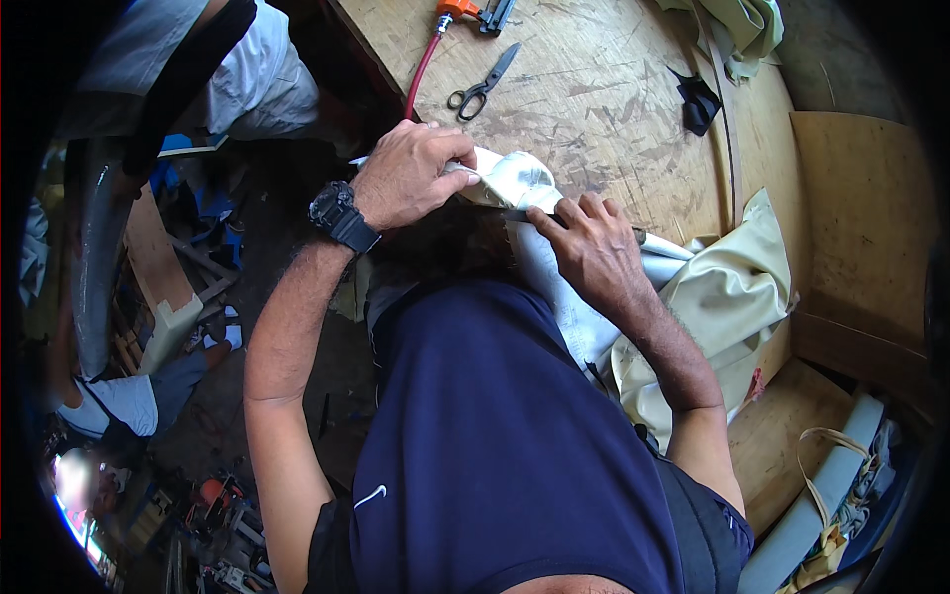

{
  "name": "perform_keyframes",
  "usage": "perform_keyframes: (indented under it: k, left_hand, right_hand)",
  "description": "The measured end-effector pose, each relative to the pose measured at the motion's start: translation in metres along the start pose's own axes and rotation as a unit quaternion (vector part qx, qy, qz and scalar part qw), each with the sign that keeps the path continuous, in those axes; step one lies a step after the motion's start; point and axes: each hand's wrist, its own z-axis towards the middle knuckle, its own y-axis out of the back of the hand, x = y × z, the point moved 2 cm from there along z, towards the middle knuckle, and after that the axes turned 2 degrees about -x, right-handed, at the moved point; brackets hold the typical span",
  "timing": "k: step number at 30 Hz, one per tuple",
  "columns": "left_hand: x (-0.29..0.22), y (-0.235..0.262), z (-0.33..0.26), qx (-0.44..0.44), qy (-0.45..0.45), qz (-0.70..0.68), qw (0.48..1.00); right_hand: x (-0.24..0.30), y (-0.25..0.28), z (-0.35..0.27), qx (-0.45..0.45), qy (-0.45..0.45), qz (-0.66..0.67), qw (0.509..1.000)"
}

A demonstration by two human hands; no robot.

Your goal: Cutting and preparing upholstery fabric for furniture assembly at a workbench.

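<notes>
At the near edge of the wooden table (594, 129), my left hand (411, 178) pinches a folded piece of cream vinyl fabric (524, 178) between thumb and fingers. A dark-bladed knife (512, 214) is gripped in my right hand (599, 243), index finger stretched along it. Its blade lies against the fabric's lower edge, close to my left fingertips. The end of the handle shows past the right side of that hand. Part of the fabric is hidden behind my fingers.
Scissors (477, 97) lie beyond my left hand, near an orange air stapler (460, 10) with a red hose (424, 74). A larger cream vinyl sheet (727, 282) drapes beside my right forearm. A black scrap (699, 102) sits farther right. Other people are at left.
</notes>
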Motion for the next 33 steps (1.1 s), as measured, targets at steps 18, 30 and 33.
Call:
perform_keyframes:
  k: [18, 30, 33]
  left_hand:
    - [0.040, -0.060, -0.010, -0.086, 0.110, -0.260, 0.955]
    - [0.020, -0.062, -0.009, -0.041, -0.008, -0.062, 0.997]
    - [0.018, -0.055, -0.004, -0.063, -0.012, -0.052, 0.997]
  right_hand:
    - [-0.077, -0.008, -0.036, -0.054, -0.316, 0.566, 0.759]
    - [-0.068, -0.042, -0.030, -0.175, -0.317, 0.570, 0.737]
    - [-0.080, -0.003, -0.032, -0.166, -0.159, 0.329, 0.916]
